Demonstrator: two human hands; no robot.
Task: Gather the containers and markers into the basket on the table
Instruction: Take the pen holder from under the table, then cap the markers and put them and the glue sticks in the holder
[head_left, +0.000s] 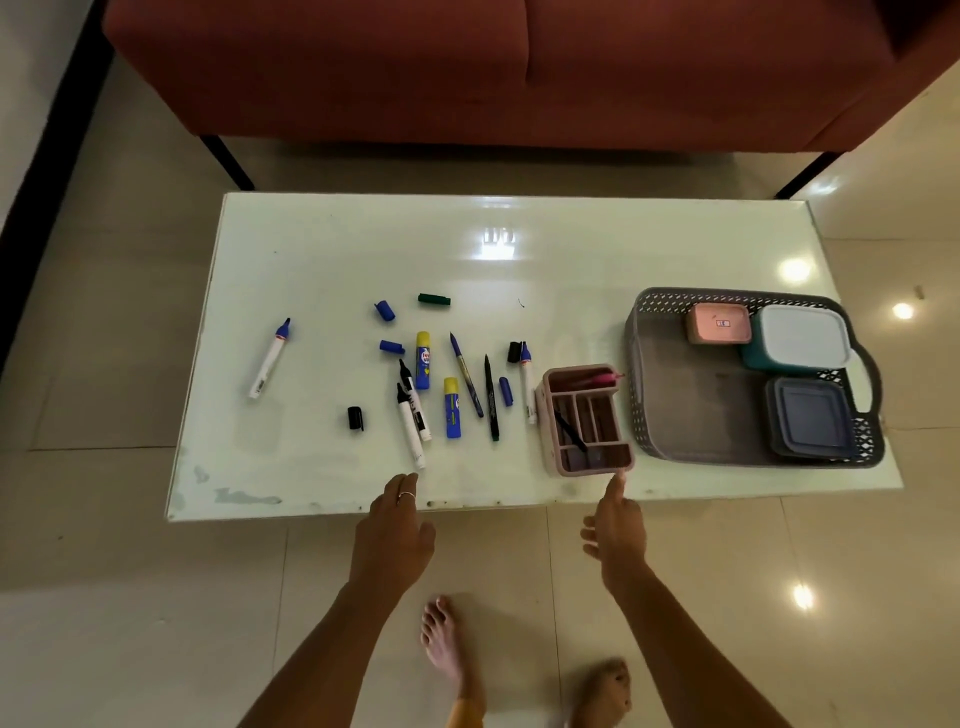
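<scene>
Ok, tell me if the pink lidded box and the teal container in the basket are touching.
Cannot tell. In the head view the pink box sits right against the teal container inside the basket, with no gap visible, but actual contact is unclear.

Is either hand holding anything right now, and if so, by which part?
Nothing is held. The left hand reaches toward the markers with fingers extended; the right hand points its index finger at the near edge of the pink organizer.
</scene>
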